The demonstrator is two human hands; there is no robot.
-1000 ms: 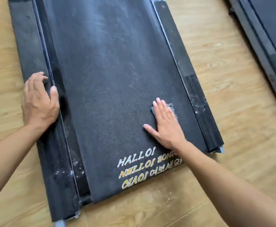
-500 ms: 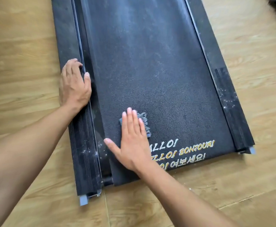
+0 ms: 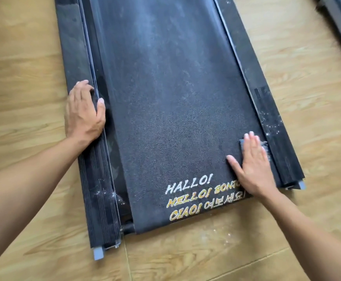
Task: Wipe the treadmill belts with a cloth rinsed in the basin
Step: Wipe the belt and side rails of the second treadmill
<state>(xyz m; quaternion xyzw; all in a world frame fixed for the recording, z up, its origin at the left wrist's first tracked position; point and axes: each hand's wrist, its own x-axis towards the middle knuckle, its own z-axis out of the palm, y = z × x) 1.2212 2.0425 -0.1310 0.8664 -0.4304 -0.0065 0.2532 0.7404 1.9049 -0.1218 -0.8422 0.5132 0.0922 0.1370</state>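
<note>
Rough matt black belt (image 3: 175, 98), ribbed side rail (image 3: 98, 199), glossy wood-grain floor (image 3: 23, 57)

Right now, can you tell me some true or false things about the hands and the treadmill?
1. The right hand presses flat on the cloth at the right edge of the belt. True.
2. The left hand holds another cloth. False: it rests on the left side rail, holding nothing.
3. The belt shows the word HALLO!. True.
4. The floor is grey carpet. False: it is light wood boards.
</note>
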